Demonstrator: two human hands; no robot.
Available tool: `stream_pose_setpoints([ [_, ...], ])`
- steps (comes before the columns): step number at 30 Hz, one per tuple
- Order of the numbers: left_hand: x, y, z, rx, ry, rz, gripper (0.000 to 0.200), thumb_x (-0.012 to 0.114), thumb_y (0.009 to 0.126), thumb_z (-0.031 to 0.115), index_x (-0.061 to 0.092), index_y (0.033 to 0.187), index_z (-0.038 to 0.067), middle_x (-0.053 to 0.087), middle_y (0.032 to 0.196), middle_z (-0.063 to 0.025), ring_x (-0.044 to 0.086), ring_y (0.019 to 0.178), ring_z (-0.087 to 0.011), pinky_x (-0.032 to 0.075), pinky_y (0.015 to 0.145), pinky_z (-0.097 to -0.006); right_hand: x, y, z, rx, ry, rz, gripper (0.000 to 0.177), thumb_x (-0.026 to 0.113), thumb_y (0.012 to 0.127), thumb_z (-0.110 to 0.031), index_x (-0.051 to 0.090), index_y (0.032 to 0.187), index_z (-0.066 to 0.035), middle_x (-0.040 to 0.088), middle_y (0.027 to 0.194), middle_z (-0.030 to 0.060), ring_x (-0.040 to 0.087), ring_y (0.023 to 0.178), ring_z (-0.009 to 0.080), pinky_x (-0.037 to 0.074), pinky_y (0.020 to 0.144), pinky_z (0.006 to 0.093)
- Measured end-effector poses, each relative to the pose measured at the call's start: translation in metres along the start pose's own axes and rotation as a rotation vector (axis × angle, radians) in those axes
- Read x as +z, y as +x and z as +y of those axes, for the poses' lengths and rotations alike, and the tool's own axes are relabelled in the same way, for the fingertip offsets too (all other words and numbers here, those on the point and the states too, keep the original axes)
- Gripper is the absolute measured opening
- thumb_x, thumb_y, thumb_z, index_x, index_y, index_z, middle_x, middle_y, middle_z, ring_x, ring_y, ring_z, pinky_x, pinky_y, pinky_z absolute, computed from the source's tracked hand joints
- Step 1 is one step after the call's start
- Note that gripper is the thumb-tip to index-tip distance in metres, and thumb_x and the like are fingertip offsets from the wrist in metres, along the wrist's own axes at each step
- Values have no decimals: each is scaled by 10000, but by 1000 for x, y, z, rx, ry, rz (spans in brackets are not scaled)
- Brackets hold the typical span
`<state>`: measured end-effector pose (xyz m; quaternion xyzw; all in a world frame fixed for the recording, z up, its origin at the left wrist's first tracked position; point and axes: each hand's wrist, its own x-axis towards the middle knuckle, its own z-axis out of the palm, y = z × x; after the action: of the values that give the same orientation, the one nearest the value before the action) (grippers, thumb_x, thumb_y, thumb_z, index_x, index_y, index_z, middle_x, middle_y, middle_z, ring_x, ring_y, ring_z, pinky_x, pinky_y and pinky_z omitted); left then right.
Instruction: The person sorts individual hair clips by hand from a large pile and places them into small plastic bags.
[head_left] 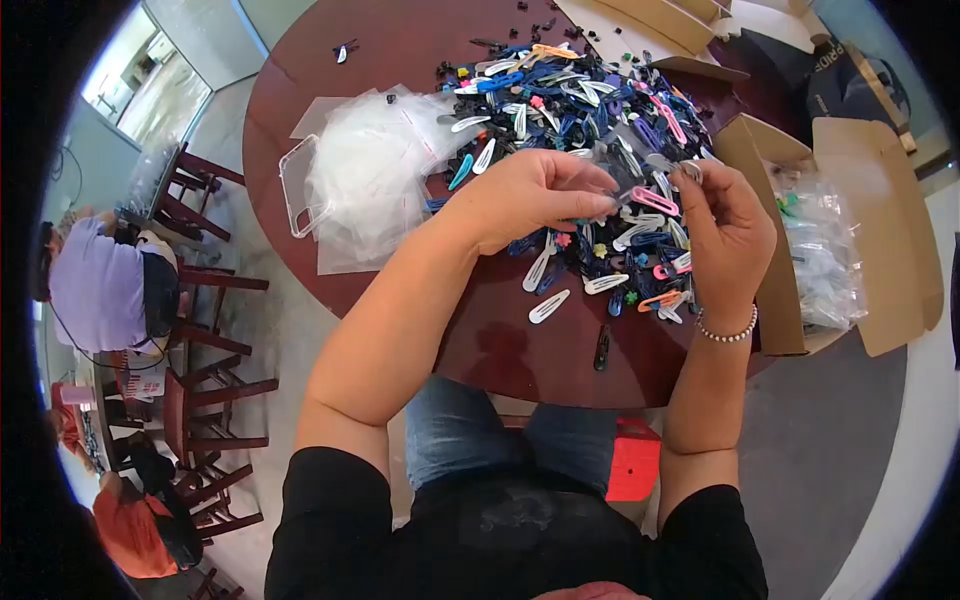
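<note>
One small clear bag (622,160), up between both hands, just over a big heap of hair clips (600,100). Inside the bag, too blurry to tell. Left hand (608,195) near the bag's edge, thumb and fingertips curled close, too hard to tell if pinching. Right hand (688,175) with thumb and pointer pinched on a small shiny thing (692,172). Under the heap, a round, dark red table (520,350). Left of the heap, flat clear bags (365,160) in a pile, with a white wire frame (284,190) at the side. To the right, an open brown box (775,290) with lots of shiny clear packs (825,260) inside.
</note>
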<state>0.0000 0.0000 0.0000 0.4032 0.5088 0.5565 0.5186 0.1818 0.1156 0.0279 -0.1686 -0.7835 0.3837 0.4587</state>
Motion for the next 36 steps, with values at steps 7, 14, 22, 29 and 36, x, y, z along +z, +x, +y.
stream_pose_setpoints([
  [7,7,-1,-1,-30,-9,-101,344,715,855,215,650,1139,31,695,971,-13,624,871,-69,497,709,-227,7,-3,-9,-97,-216,-80,185,693,833,8,677,1017,7,653,777,-5,551,656,29,437,587,180],
  [14,9,-2,0,-75,-95,-153,335,704,868,256,651,1149,80,700,1001,-20,643,922,-88,513,744,-244,4,-2,-9,-62,-164,-56,201,674,852,4,676,1053,14,689,868,35,586,713,50,480,654,196],
  [22,9,-2,2,-89,-336,-215,432,533,963,405,605,1220,66,684,1067,-69,651,1009,-181,539,772,-334,10,1,0,136,173,-32,117,670,880,-58,680,965,22,664,833,9,570,717,46,470,640,196],
  [29,6,1,2,-123,-144,-210,478,573,957,281,475,1346,21,622,1208,-154,636,1065,-216,573,705,-288,-7,7,0,64,47,94,108,661,898,-64,692,960,19,639,805,-26,505,671,12,391,588,155],
  [36,4,1,2,-88,-120,-98,427,586,949,251,521,1293,7,655,1129,-128,661,961,-165,557,709,-236,-90,29,-18,-33,-429,433,153,656,905,-147,701,934,-3,622,717,-28,497,598,25,400,554,178],
])
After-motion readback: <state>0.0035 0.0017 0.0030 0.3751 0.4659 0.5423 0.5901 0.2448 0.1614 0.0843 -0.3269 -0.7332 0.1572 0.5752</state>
